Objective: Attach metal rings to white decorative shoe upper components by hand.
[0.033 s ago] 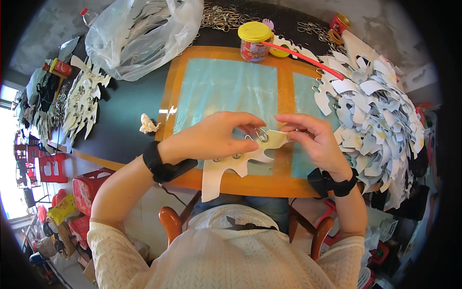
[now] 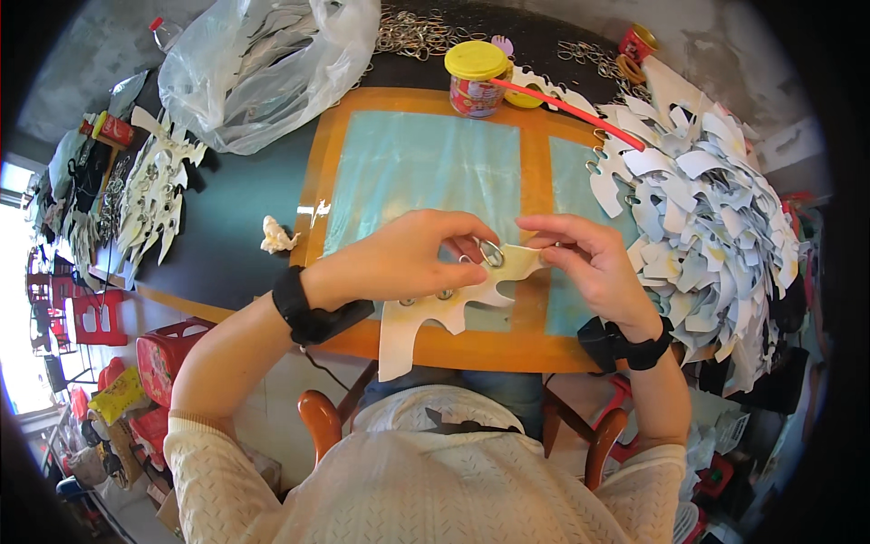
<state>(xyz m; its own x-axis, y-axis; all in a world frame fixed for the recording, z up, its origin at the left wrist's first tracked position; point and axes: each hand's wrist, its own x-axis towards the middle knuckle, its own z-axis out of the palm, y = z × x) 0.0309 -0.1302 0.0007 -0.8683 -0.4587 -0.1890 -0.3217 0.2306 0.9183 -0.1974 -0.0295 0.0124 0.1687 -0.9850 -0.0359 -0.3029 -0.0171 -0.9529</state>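
Observation:
Over the table's near edge I hold a flat cream-white cut-out piece [image 2: 426,313] with a scalloped edge, tilted up toward the right. Several metal rings sit along it. My left hand [image 2: 399,258] is closed around its upper edge, thumb in front, fingertips against a metal ring [image 2: 491,254] near the right end. Part of the piece and some rings are hidden behind this hand. The piece's right tip is pinched between the thumb and fingers of my right hand [image 2: 589,258]. Both wrists wear black bands.
A large heap of similar white pieces [image 2: 716,218] rises at the right. Behind stand a yellow-lidded tub [image 2: 477,72] with a red stick [image 2: 571,113] across it, loose rings [image 2: 417,34] and a clear plastic bag [image 2: 263,100]. At left lie more ringed pieces [image 2: 159,195] and a crumpled white lump [image 2: 277,236].

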